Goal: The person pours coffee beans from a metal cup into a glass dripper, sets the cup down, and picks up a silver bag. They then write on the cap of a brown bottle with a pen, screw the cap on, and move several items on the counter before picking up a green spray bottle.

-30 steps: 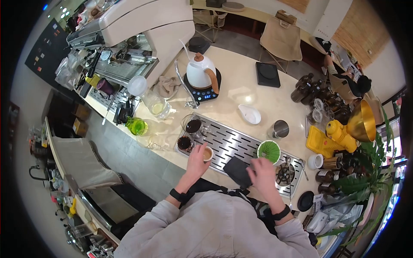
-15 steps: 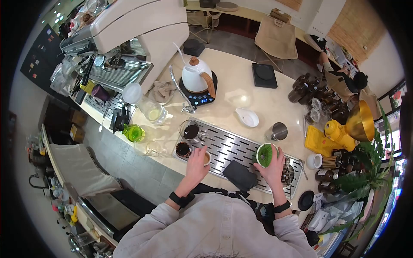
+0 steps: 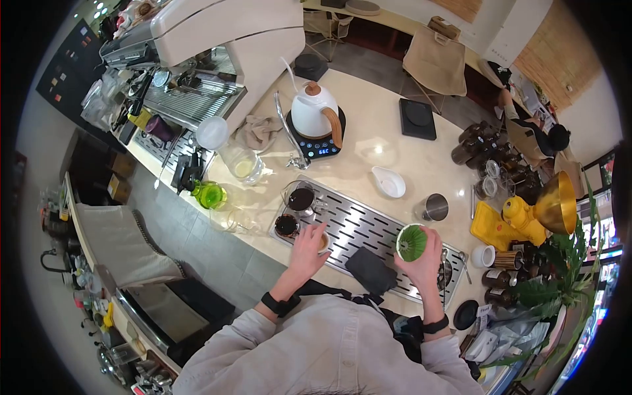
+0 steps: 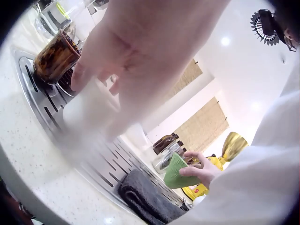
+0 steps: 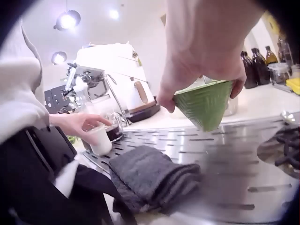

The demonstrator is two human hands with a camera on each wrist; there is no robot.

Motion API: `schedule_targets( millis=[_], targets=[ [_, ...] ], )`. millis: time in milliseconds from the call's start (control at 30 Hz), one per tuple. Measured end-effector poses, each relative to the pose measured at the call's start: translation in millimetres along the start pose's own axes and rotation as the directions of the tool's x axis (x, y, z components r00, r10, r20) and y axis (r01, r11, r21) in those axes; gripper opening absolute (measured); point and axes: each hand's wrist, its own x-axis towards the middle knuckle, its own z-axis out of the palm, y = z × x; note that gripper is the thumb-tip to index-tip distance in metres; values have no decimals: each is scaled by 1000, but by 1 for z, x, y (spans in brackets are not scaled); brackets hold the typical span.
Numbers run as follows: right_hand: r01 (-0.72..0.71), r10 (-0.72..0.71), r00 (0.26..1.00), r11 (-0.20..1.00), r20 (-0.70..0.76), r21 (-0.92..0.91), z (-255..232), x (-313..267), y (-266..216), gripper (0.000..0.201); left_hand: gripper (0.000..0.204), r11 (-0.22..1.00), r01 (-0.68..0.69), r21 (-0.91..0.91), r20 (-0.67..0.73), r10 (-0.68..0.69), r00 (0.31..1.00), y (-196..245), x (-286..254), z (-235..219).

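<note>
My left hand holds a small white cup with brown liquid inside, at the front left of the slotted metal drip tray. In the left wrist view the white cup is blurred and partly covered by the hand. My right hand grips a green ribbed cone-shaped dripper by its rim. The dripper hangs above the tray in the right wrist view, narrow end down. Between the hands a folded dark grey cloth lies on the tray's front edge.
Beside the left hand stand a glass server of dark liquid and a brown-stained glass. A white kettle is on its base behind. A metal cup and small white dish stand beyond the tray; brown bottles are right.
The right hand reached the green dripper, took hold of its rim and lifted it off the tray, tilting it. The left hand stays at the white cup.
</note>
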Motion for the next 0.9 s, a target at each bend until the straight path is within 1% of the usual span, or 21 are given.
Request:
schedule_targets(
  millis=[33,133,233,333,367,467,600,667,767,833,900],
  targets=[
    [36,-37,999,999,11,32,-13,4,-13,91,82,1000,7,-2,10,-7,1000,0,0,0],
    [92,-85,992,993,-88,69,-45,27,-32,92,83,1000,16,1,45,-16,999,-2,-1,-1],
    [77,-70,976,997,-208,28,-58,62,-22,90,83,1000,10,4,47,-11,999,-1,1,0],
    [76,-84,968,996,-237,-44,-53,84,4,91,82,1000,-5,-2,25,6,1000,-1,3,-1],
    [45,-55,974,998,-220,-47,-53,88,7,92,82,1000,-5,-3,26,5,1000,-1,3,-1],
    [65,-66,973,998,-223,-13,-47,93,15,92,81,1000,6,-15,32,-6,999,-1,2,-4],
    [90,-93,981,996,-171,-23,-50,93,0,91,78,997,46,-57,56,-43,998,-6,1,-1],
    [127,-130,983,991,-133,-28,-50,90,-18,91,75,997,30,-64,25,-29,999,-5,1,-1],
    [284,-283,959,957,-13,66,-29,89,-37,91,74,997,17,-74,5,-17,1000,-4,1,0],
    [297,-311,944,946,106,133,-11,91,-61,93,74,998,23,-62,4,-22,1000,-4,1,0],
    [306,-337,923,935,187,179,20,98,-70,94,75,998,25,-56,10,-25,1000,-3,0,0]
  ],
)
